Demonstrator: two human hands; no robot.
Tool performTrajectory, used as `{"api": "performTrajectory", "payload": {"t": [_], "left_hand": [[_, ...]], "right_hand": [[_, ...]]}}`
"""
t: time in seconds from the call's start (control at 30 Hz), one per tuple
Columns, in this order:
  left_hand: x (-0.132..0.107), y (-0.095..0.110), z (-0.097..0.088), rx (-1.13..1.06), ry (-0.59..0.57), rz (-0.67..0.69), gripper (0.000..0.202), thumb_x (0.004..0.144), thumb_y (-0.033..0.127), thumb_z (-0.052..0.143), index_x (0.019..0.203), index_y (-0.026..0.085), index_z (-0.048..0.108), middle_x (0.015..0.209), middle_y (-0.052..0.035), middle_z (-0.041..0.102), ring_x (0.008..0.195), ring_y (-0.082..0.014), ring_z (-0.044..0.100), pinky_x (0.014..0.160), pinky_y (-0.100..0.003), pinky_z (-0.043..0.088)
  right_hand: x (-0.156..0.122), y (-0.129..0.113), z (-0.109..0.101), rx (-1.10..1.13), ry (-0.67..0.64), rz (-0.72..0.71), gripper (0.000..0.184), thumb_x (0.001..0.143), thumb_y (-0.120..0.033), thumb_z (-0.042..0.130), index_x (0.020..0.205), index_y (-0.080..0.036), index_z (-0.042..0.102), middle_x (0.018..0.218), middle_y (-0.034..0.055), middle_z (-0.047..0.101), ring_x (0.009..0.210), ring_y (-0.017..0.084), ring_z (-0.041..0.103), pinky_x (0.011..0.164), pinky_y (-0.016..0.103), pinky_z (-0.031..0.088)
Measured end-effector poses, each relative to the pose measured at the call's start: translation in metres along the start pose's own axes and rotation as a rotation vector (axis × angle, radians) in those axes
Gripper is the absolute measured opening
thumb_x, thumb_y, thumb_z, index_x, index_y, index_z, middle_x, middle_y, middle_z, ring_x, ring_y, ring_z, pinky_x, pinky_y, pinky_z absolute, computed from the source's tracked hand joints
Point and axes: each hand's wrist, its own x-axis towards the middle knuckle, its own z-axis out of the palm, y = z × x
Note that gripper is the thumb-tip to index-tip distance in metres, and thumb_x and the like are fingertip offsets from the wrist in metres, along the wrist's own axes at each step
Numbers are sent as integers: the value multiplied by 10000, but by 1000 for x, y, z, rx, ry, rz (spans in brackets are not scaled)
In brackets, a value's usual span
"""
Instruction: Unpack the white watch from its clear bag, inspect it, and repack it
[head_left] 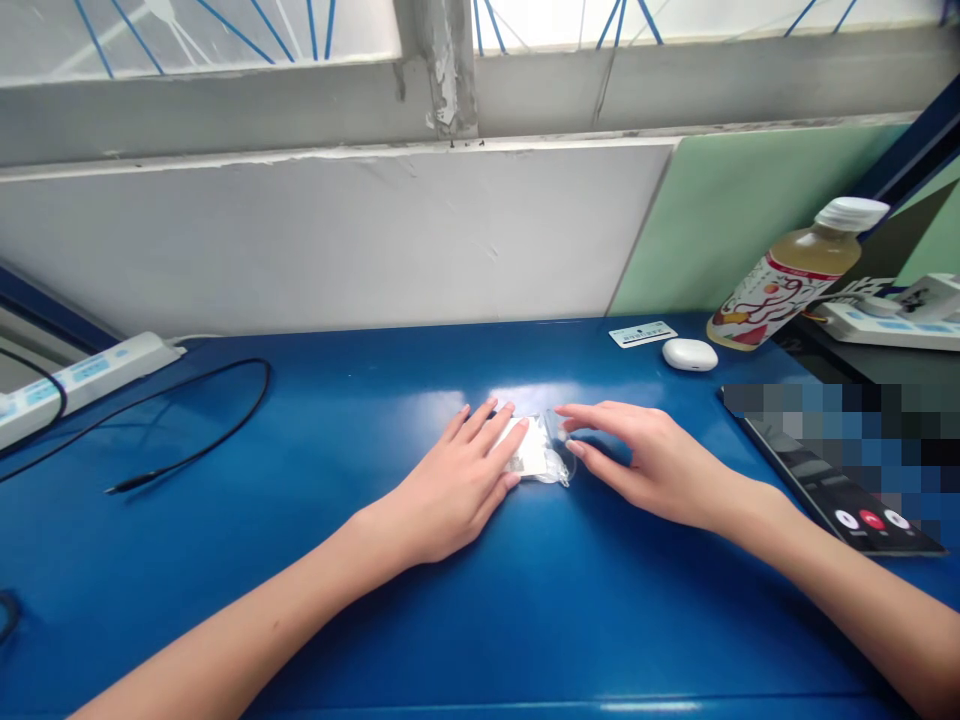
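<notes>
A small clear plastic bag [553,462] with a white card [534,448] in it lies flat on the blue desk [360,400]. My left hand [469,475] rests over the bag's left part, fingers stretched out and covering some of it. At the bag's right end is my right hand [637,450]. Its thumb and forefinger are apart, with the tips at or very near the bag's edge; whether they touch it I cannot tell. The bag's other contents are too small to make out.
A white earbud case [690,354], a printed card [643,334] and a drink bottle [795,275] stand at the back right. A phone [832,480] lies right of my right hand. On the left are a black cable [217,452] and a power strip [94,375].
</notes>
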Motion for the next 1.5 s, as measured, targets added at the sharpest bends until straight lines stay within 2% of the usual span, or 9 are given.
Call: {"api": "performTrajectory", "payload": {"t": [0.1, 0.27, 0.43, 0.67, 0.8, 1.07, 1.17, 1.37, 1.5], "left_hand": [[0, 0, 0, 2, 10, 5, 532, 1065, 379, 273, 1547, 155, 251, 1615, -144, 264, 1512, -325, 129, 1192, -533, 201], [0, 1, 0, 17, -4, 3, 541, 1066, 389, 264, 1555, 162, 228, 1619, -135, 258, 1512, -331, 125, 1187, -541, 208], [0, 1, 0, 22, -11, -1, 540, 1067, 391, 259, 1551, 152, 241, 1621, -137, 249, 1513, -329, 124, 1188, -543, 212], [0, 1, 0, 18, -6, 2, 536, 1063, 385, 287, 1547, 154, 255, 1618, -140, 256, 1511, -331, 132, 1188, -538, 215], [0, 0, 1, 5, 11, 3, 530, 1062, 379, 295, 1546, 170, 257, 1613, -140, 270, 1508, -329, 150, 1183, -547, 224], [1, 0, 0, 9, -13, -10, 541, 1060, 394, 294, 1548, 163, 264, 1619, -142, 250, 1504, -335, 166, 1187, -541, 220], [0, 0, 1, 0, -1, -10, 533, 1061, 392, 302, 1547, 174, 269, 1619, -138, 253, 1503, -330, 176, 1186, -547, 218], [0, 0, -2, -7, 1, -26, 520, 1049, 384, 358, 1537, 216, 295, 1609, -120, 288, 1504, -355, 157, 1163, -612, 212], [0, 0, -2, -13, -2, -23, 524, 1052, 375, 349, 1543, 204, 282, 1611, -134, 276, 1503, -357, 155, 1167, -604, 211]], "right_hand": [[1, -6, 3, 123, -9, -6, 356, 942, -245, 571, 1288, -165, 596, 1217, 89, 721, 1093, 212, 684, 922, 337, 557], [2, -9, 8, 176, -63, -46, 326, 926, -247, 608, 1244, -188, 649, 1255, 97, 695, 1166, 216, 639, 998, 351, 523], [0, -7, 12, 103, -42, -49, 349, 918, -262, 618, 1252, -167, 654, 1332, 135, 637, 1225, 246, 595, 1031, 392, 513], [0, -10, 13, 7, -28, -142, 332, 936, -199, 546, 1249, -177, 653, 1287, 135, 672, 1266, 273, 567, 1017, 451, 530], [0, -11, 14, -40, -34, -150, 372, 938, -194, 533, 1300, -172, 616, 1330, 147, 643, 1302, 302, 534, 1036, 505, 510], [-1, -11, 17, -82, -71, -155, 402, 965, -209, 487, 1344, -105, 570, 1386, 167, 597, 1357, 302, 479, 1091, 491, 468], [-1, -10, 15, -115, -69, -184, 377, 963, -208, 487, 1304, -93, 602, 1379, 175, 600, 1355, 311, 481, 1081, 492, 481], [1, -13, 15, -309, -45, -343, 332, 930, -163, 501, 1185, -37, 672, 1324, 235, 625, 1322, 369, 512, 1061, 539, 494], [0, -16, 16, -280, -36, -332, 323, 930, -141, 492, 1171, -39, 683, 1326, 232, 626, 1321, 363, 516, 1070, 526, 488]]}}
